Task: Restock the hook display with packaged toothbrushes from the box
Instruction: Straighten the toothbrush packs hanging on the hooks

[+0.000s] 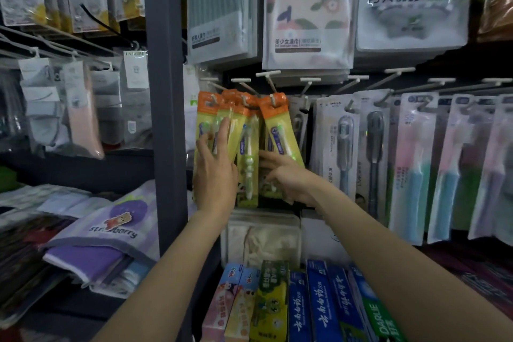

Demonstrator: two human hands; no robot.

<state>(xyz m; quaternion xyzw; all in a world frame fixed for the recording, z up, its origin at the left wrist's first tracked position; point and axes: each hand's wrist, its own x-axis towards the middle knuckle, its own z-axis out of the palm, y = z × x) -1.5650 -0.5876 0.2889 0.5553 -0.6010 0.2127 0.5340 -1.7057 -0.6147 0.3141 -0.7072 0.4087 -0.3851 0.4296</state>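
Several orange-and-yellow packaged toothbrushes hang on white hooks (241,83) at the left end of the display. My left hand (215,169) lies flat with straight fingers against the leftmost packs (206,116). A middle pack (248,147) hangs between my two hands. My right hand (286,178) reaches under the tilted right orange pack (279,128), its fingers curled at the pack's lower edge; whether they grip it is hidden. No box is in view.
Larger adult toothbrush packs (344,144) fill the hooks to the right. Bagged towels (308,8) hang above. Toothpaste boxes (299,305) stand below my arms. A grey upright post (166,91) borders the display on the left, with folded cloths (111,236) beyond it.
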